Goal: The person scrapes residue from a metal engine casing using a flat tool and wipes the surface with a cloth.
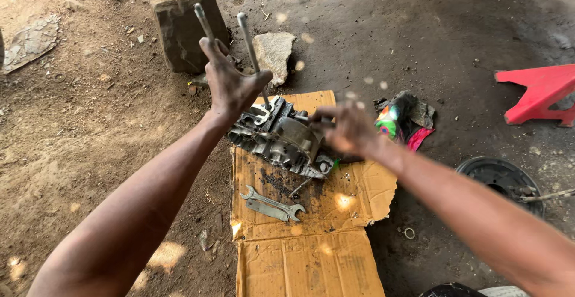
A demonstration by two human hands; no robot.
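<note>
Engine case [281,141] sits on cardboard [311,255]; your left hand [230,84] spreads open against the long studs [248,39], your right hand [347,130] curls onto its edge—steady it squarely.

In the middle of the frame, a grey metal engine part [281,138] sits on a flat piece of cardboard [311,255] on the dirt ground. The left hand [230,84] is spread open around two long metal rods [248,39] that stick up from the engine part. The right hand [347,130] touches the engine part's right side and looks blurry. Two wrenches [272,205] lie on the cardboard below. A red stool [539,93] is at the right edge.
</note>
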